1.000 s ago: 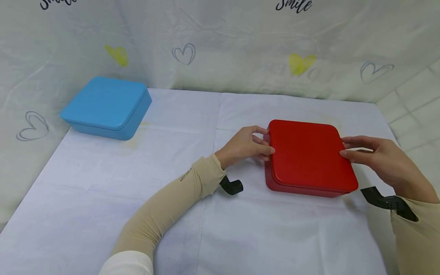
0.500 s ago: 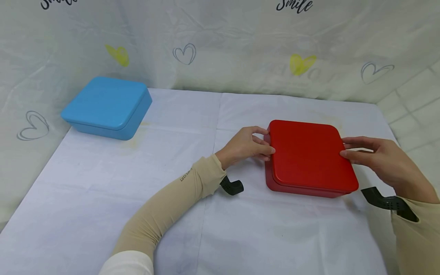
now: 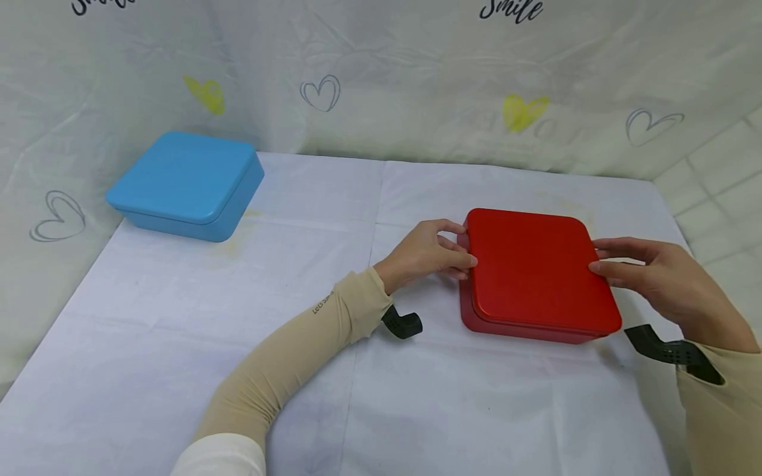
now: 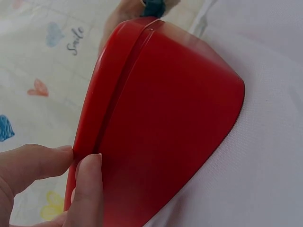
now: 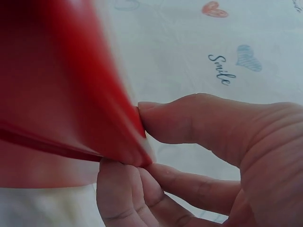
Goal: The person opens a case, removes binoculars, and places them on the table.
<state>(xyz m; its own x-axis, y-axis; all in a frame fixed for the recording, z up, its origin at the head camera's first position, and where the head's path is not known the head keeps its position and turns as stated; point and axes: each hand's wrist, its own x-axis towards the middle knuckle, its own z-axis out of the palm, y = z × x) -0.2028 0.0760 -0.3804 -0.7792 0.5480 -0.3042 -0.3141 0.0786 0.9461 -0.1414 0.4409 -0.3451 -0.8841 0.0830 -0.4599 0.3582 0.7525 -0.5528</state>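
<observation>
A red rectangular box (image 3: 524, 330) stands on the white cloth at right, its flat red lid (image 3: 538, 268) on top. My left hand (image 3: 423, 250) pinches the lid's left edge; in the left wrist view the thumb (image 4: 38, 161) presses the outer edge and a fingertip sits at the seam below the rim. On the opposite side, my right hand (image 3: 673, 281) pinches the lid's right edge. The right wrist view has that thumb (image 5: 175, 122) on the edge and the fingers curled against the rim's underside. The box's inside is hidden.
A blue lidded box (image 3: 187, 175) stands at the back left corner of the white-covered table (image 3: 297, 396). Behind hangs a pale curtain (image 3: 405, 79) printed with hearts and writing. White tiles (image 3: 726, 192) show beyond the right edge.
</observation>
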